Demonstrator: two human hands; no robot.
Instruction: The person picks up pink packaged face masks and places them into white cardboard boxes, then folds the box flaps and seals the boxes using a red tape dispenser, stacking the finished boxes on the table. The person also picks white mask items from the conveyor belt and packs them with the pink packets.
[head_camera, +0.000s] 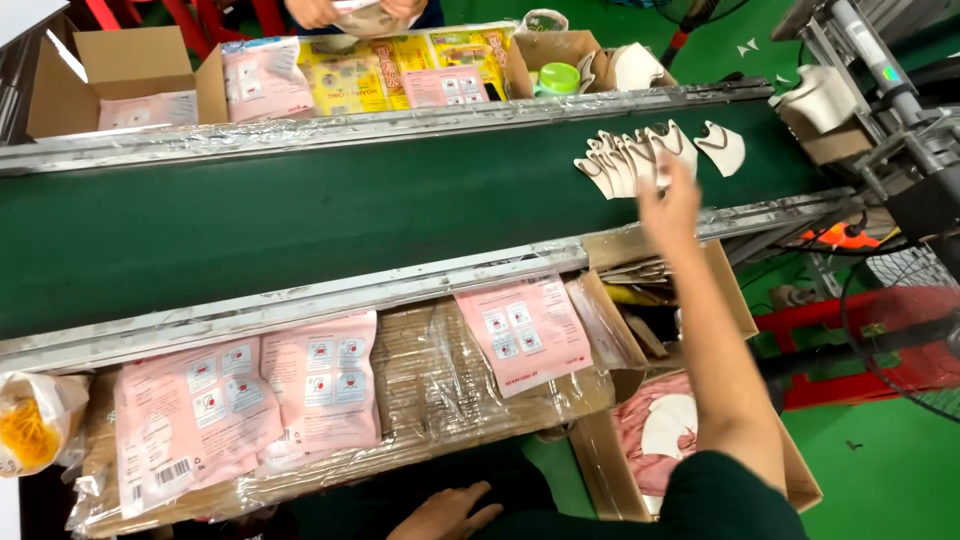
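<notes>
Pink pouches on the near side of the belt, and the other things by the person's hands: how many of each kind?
Pink pouches on the near side: 3
White paper pieces on the green belt: 1 fanned row plus 1 apart; the row is too overlapped to count
Hands: 2, right hand at the row, left hand low
Total: 7

Matt green conveyor belt (300, 215), dull scuffed metal side rails (350, 290). Beside belt: glossy pink plastic pouches (190, 420), brown cardboard bundles under shiny clear film (440, 390), plain cardboard box (120, 70). On belt: matt white paper-like cut pieces (640, 160).
</notes>
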